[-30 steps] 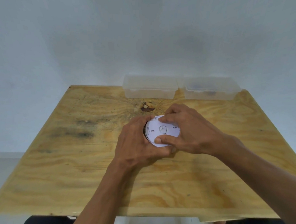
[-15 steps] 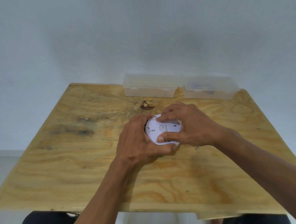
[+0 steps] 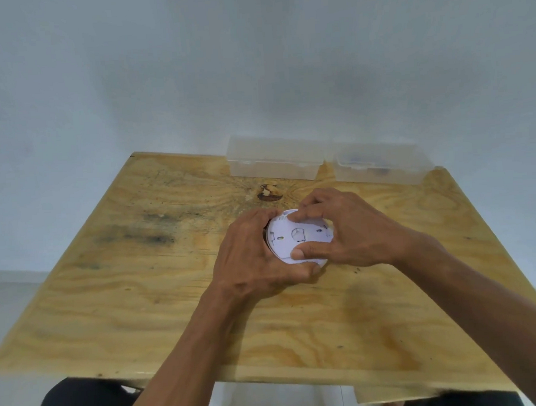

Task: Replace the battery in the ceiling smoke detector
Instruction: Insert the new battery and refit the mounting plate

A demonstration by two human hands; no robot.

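Note:
A round white smoke detector (image 3: 298, 237) sits near the middle of the plywood table (image 3: 140, 289), its flat back plate with slots and a central circle facing up. My left hand (image 3: 257, 256) wraps the detector's left and near side. My right hand (image 3: 353, 229) grips the right side, with the index finger on the far rim and the thumb pressed on the near rim. Most of the detector's body is hidden under both hands.
Two clear plastic lidded boxes (image 3: 275, 158) (image 3: 382, 164) stand at the table's far edge against a white wall; the right one holds something dark. A dark knot (image 3: 269, 192) marks the wood just beyond the hands. Dark-clothed knees (image 3: 84, 405) show below the near edge.
My right hand's fingers have shifted around the detector's rim, the index finger moving across the far edge, and more of the white back plate now shows. The left hand holds still.

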